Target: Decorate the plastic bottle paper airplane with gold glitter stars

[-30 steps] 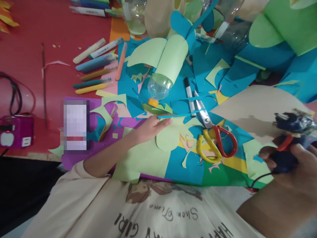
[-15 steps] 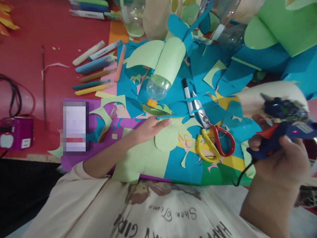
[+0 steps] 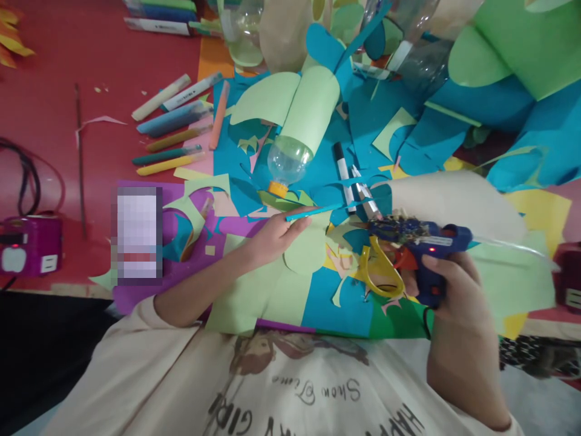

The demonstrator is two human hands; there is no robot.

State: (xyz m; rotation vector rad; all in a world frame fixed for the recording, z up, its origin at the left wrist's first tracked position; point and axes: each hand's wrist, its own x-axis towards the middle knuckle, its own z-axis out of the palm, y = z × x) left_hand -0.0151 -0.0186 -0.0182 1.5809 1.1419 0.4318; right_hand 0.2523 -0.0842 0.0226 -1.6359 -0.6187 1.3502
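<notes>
In my right hand (image 3: 447,281) is a dark blue hot glue gun (image 3: 422,236), its nozzle pointing left toward my other hand and a clear glue stick (image 3: 512,245) sticking out behind. Crusted residue covers its front end, and a small red light glows on the body. My left hand (image 3: 279,236) pinches a thin blue paper strip (image 3: 318,212), seen nearly edge-on. Below that hand lies a light green paper piece (image 3: 302,257) with a rounded end. Scissors with a yellow handle (image 3: 381,272) lie partly under the glue gun.
A bottle wrapped in light green paper (image 3: 313,103) lies ahead, its orange cap (image 3: 278,188) toward me. Markers (image 3: 170,139) and a phone-like blurred rectangle (image 3: 138,230) are at left. Blue paper sheets (image 3: 372,127), scraps and a black-capped marker (image 3: 344,175) surround them. A purple adapter (image 3: 31,245) sits far left.
My right hand has brought the glue gun leftward from the right edge, over the scissors and close to the blue strip. My left hand has barely moved; the strip now tilts slightly more.
</notes>
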